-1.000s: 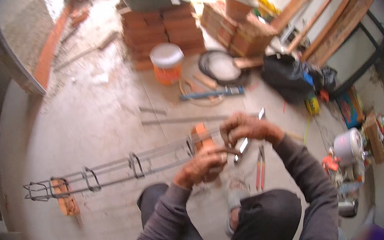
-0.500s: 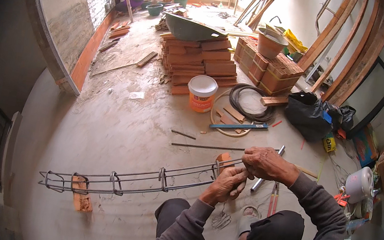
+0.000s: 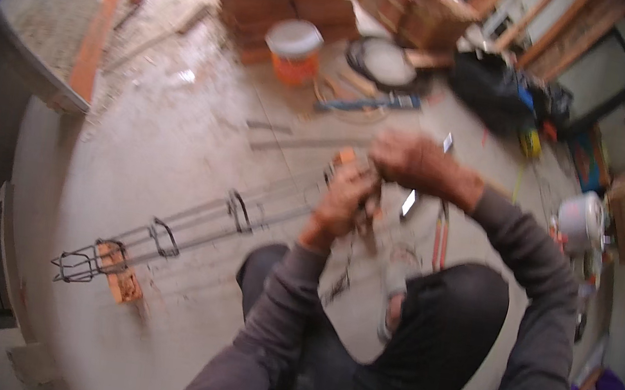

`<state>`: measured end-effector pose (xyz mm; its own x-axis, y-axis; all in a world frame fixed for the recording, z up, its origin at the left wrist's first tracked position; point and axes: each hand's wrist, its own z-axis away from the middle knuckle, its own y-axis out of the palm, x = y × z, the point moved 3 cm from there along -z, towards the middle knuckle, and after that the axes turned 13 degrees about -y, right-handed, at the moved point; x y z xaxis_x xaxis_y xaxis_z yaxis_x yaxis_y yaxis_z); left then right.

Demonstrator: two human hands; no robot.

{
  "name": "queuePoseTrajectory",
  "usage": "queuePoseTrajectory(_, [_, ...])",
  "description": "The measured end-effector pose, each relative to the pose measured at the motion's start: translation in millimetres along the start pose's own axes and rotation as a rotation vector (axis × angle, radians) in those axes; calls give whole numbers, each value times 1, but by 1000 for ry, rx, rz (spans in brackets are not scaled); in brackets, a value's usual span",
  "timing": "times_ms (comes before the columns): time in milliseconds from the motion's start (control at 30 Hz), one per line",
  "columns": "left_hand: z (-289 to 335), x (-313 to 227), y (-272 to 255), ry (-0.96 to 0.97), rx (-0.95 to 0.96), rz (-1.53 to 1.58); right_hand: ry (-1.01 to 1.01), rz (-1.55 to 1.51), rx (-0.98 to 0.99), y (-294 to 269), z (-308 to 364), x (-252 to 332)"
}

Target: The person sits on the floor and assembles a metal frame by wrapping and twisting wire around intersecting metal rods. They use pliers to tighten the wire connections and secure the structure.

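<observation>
Left hand: we see the left hand (image 3: 347,200) with fingers curled at the cage's right-hand part, over the brick; blur hides what they pinch, if anything.
Right hand: the right hand (image 3: 412,161) is bent into a loose fist just beside the left; we cannot tell whether it grips anything.
Steel cage: the steel cage (image 3: 203,216) of long bars and square rings slants across the floor (image 3: 150,166), from near the floor's left edge to the hands, which hide its right end.
Supports: we find one orange brick (image 3: 125,281) under the cage's left end and another brick (image 3: 345,156) partly hidden behind the left hand.
Floor by the knees: we see thin wire (image 3: 338,285) below the left hand, red-handled pliers (image 3: 441,239) and a shiny tube (image 3: 408,204) to the right, near the sandalled foot (image 3: 398,285).
Cage risk: the cage seems simply laid on the bricks, so we judge a hard push or twist at its right end could slide or tip it off.
Finger risk: with both hands so close at the steel, a slip could scrape or pinch fingers.
Foot risk: a shifting foot could knock the pliers or snag the wire.
</observation>
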<state>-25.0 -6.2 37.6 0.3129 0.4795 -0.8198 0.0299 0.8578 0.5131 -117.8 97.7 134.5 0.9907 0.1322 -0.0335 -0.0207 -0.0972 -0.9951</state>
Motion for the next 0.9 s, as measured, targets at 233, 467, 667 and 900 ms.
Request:
queuePoseTrajectory(233, [12,-27,-12,362,169,628,417,-448,-588,-23,-6,0])
queuePoseTrajectory(467, [12,-26,-13,502,81,806,596,-1177,-450,4,-12,28])
queuePoseTrajectory(667, [18,-30,-27,536,-248,306,544,-1149,-402,11,-7,16])
queuePoseTrajectory(900, [16,-28,-34,465,-366,27,178,-726,-595,41,-17,0])
